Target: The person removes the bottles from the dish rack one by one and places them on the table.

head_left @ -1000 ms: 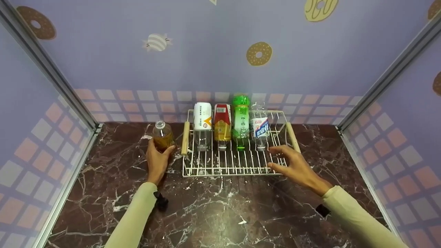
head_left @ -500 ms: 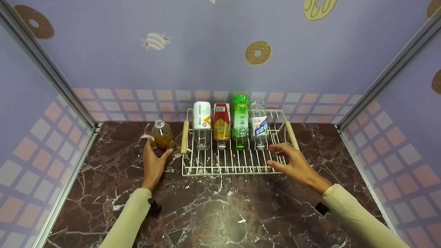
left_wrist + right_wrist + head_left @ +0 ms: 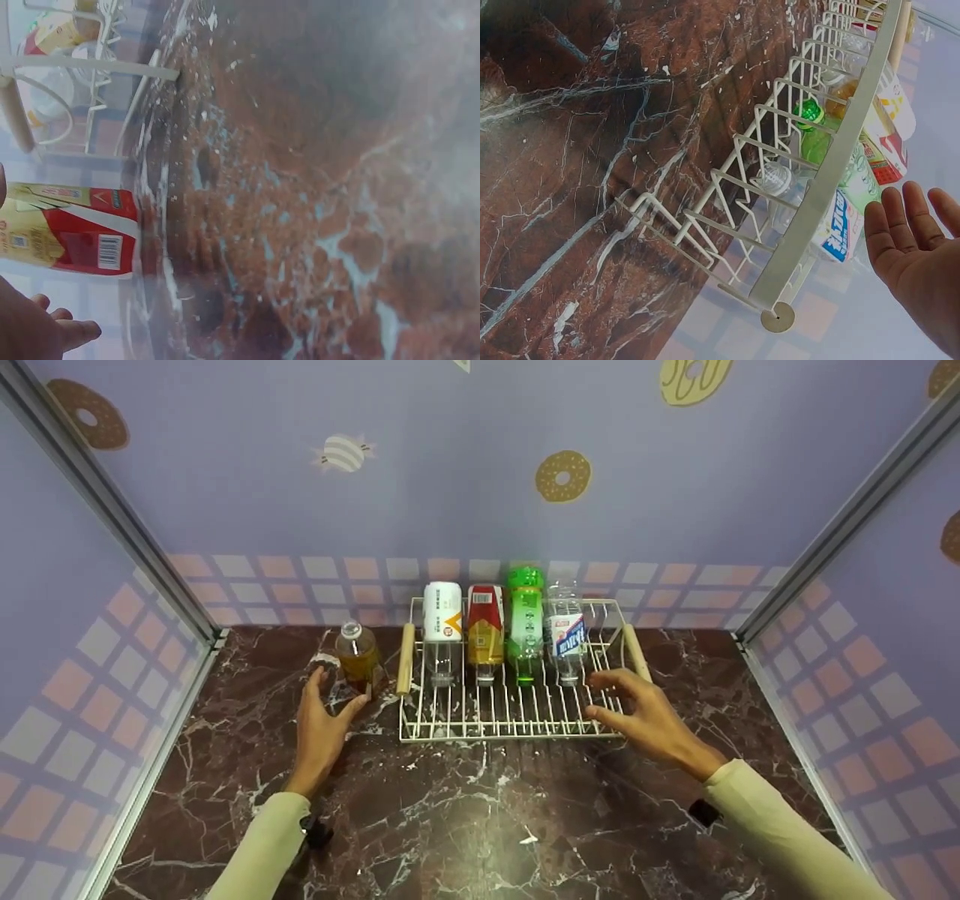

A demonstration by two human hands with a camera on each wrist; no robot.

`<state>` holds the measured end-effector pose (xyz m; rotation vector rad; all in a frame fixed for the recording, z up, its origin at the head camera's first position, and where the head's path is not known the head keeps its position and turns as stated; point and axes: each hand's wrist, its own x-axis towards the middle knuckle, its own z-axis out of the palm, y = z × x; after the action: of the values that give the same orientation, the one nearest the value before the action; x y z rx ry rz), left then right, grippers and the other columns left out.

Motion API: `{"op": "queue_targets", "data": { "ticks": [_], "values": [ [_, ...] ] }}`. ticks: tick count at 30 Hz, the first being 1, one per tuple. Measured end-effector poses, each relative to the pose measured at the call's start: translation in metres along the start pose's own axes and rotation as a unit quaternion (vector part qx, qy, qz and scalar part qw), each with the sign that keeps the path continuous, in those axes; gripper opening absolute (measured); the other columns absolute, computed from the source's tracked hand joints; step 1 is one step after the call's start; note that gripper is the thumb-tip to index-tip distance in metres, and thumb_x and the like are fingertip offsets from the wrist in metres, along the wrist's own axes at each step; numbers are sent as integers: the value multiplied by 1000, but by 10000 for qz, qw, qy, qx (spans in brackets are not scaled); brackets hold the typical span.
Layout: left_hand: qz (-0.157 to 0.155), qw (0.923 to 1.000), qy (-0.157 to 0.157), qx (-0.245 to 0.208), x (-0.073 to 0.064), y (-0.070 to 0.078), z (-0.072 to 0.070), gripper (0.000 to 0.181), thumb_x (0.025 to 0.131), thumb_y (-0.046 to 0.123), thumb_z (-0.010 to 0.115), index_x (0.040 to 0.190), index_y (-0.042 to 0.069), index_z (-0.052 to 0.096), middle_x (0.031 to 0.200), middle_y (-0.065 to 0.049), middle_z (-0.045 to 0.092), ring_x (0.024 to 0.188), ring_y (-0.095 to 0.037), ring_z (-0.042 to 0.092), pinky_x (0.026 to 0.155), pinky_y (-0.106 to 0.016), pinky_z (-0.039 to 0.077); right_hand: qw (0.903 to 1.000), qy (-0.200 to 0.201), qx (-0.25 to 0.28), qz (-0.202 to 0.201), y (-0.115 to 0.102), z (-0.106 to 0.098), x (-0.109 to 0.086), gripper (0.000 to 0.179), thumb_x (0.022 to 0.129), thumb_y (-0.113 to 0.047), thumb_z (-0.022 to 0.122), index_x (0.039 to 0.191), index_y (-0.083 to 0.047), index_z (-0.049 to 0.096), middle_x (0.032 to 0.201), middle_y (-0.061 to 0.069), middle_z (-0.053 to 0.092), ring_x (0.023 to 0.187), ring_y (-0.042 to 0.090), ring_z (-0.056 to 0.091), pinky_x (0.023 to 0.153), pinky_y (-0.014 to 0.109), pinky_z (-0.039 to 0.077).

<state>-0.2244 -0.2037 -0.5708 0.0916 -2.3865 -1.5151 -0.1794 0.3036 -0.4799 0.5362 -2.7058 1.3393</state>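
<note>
A clear bottle [image 3: 358,656] with a white cap stands upright on the dark marbled tabletop; its gold and red label shows in the left wrist view. My left hand [image 3: 322,727] is just in front of it, thumb and fingers spread apart around its near side. Right of the bottle is a white wire rack [image 3: 517,737] bearing a row of bottles, caps toward me: one white-labelled [image 3: 442,611], one red and gold [image 3: 486,624], one green [image 3: 526,622] and one clear with a blue-and-white label [image 3: 567,636]. Over the rack's right front, my right hand [image 3: 649,720] hovers, fingers parted, holding nothing.
Wooden handles top the rack's two ends, the left one [image 3: 406,660] close to the standing bottle. A purple patterned wall [image 3: 465,495] rises right behind the rack, and side panels [image 3: 847,697] with metal corner strips bound the tabletop.
My left hand has let go of the upright bottle and drawn back toward me and to the left, its fingers widening. The right hand has stayed nearly still over the rack.
</note>
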Motion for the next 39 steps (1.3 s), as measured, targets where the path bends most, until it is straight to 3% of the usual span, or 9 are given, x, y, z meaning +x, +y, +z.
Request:
{"op": "queue_targets", "data": {
  "ticks": [8,17,24,29,35,39],
  "values": [
    [467,9988,-12,-144,-13,16,-3,83,96,13,88,161,-9,42,162,-32,48,153,-47,44,131,-60,34,10000,36,-53,-51,-1,0,1,49,97,-21,87,139,-4,68,139,13,71,130,41,65,115,59,52],
    [662,9956,-633,-183,-27,37,-2,87,94,13,89,163,-8,40,164,-31,44,154,-49,42,128,-62,38,10000,40,-41,18,1,-1,1,55,98,-24,86,143,-1,66,140,17,70,130,35,66,114,60,53],
    [849,9911,-1007,-195,-35,43,1,89,92,12,90,162,-10,40,165,-32,44,154,-49,43,127,-62,40,10000,80,9,22,1,2,3,52,98,-21,86,142,0,66,140,19,70,131,46,64,116,63,51],
    [789,9879,-1337,-22,-40,48,3,95,91,19,92,165,-6,39,168,-32,41,154,-52,42,128,-67,36,9999,100,0,8,0,2,5,51,97,-20,86,141,0,67,139,18,71,131,40,66,117,60,52],
    [686,9820,-1748,215,-45,53,9,105,90,28,92,171,0,31,176,-30,26,161,-53,30,129,-72,26,9998,183,-83,17,1,1,8,50,96,-18,88,139,-1,70,135,14,73,125,31,68,112,45,55],
    [685,9785,-1931,231,-47,55,16,111,88,27,94,172,-1,26,178,-31,19,163,-54,22,130,-73,23,9999,139,-5,18,1,0,11,51,97,-18,87,140,1,68,133,17,73,124,33,68,113,52,55]
  ]
}}
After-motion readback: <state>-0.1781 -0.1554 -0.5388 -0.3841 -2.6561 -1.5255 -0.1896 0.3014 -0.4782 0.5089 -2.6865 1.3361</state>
